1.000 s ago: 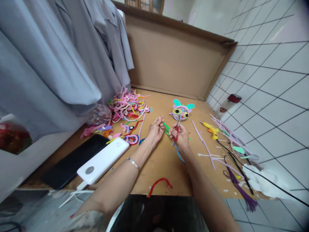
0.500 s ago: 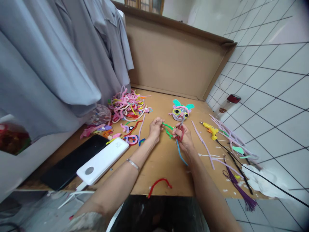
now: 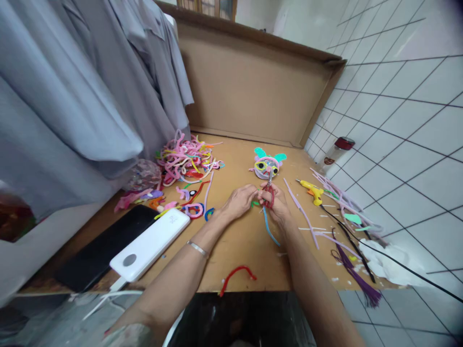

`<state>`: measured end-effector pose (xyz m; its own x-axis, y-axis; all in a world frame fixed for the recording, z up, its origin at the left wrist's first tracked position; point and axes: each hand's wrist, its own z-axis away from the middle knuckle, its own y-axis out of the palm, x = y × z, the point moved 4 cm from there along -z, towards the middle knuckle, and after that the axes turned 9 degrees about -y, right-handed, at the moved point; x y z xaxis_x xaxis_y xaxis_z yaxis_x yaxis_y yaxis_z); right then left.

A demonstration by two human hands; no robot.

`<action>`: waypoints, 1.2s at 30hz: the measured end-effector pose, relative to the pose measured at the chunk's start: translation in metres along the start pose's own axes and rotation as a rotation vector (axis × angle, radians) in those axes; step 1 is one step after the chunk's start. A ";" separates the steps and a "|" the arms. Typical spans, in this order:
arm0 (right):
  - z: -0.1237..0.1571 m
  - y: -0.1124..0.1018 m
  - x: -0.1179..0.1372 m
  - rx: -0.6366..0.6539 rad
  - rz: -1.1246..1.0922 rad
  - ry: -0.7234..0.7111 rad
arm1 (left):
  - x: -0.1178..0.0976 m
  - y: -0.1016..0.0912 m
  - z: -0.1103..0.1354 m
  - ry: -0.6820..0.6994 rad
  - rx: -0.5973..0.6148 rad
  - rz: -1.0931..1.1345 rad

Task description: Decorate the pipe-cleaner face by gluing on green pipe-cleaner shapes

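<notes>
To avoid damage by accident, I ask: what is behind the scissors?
Behind the scissors, the face-shaped craft with teal ears can be seen. The scissors cover a little of its front; whatever lies behind the right hand is hidden.

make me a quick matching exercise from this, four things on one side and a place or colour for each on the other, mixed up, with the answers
Column one
1. scissors
2. glue gun
3. red strip
4. power bank

Column two
A. white, left of both hands
B. curved, near the front edge of the table
C. held in the right hand
D. yellow, right of both hands

Right pairs
1-C, 2-D, 3-B, 4-A
</notes>
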<state>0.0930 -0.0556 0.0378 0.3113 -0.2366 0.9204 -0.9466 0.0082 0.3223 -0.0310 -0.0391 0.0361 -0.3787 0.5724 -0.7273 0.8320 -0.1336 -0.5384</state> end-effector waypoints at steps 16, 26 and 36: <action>0.005 0.000 0.023 0.099 0.028 -0.155 | 0.017 -0.031 -0.002 -0.242 -0.416 -0.136; 0.015 0.018 -0.011 0.373 0.201 0.177 | 0.017 -0.032 0.001 -0.198 -0.493 -0.098; 0.012 0.013 -0.002 0.281 0.199 0.101 | 0.003 -0.023 0.004 -0.067 -0.352 -0.047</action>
<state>0.0793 -0.0666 0.0378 0.1119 -0.1603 0.9807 -0.9714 -0.2258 0.0740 -0.0527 -0.0370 0.0444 -0.4357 0.5153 -0.7380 0.8974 0.1850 -0.4006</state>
